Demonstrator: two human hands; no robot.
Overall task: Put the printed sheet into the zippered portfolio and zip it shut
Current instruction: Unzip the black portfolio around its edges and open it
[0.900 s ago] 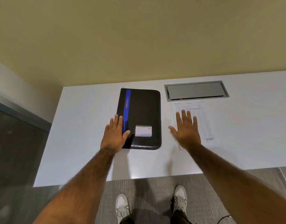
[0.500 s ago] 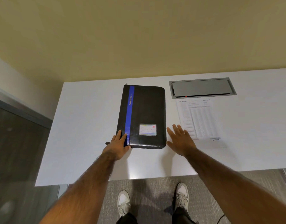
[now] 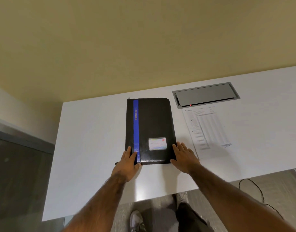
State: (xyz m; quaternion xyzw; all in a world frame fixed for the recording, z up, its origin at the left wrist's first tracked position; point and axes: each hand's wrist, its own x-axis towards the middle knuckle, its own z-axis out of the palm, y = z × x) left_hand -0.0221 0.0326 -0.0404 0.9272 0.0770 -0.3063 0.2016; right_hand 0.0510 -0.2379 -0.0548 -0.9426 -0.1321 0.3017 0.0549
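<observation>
While flat, glossy rectangular portfolio [image 3: 150,129], white sheet [image 3: 209,131]

White desk against a tan wall, seen from above.

The white tabletop [image 3: 93,148] fills the middle of the frame; a grey metal cable hatch [image 3: 205,94] is set into it at upper right. The tan wall [image 3: 143,39] occupies the upper frame. Grey carpet [image 3: 160,206] lies along the bottom edge, with a thin black cable [image 3: 259,191] at lower right.
</observation>
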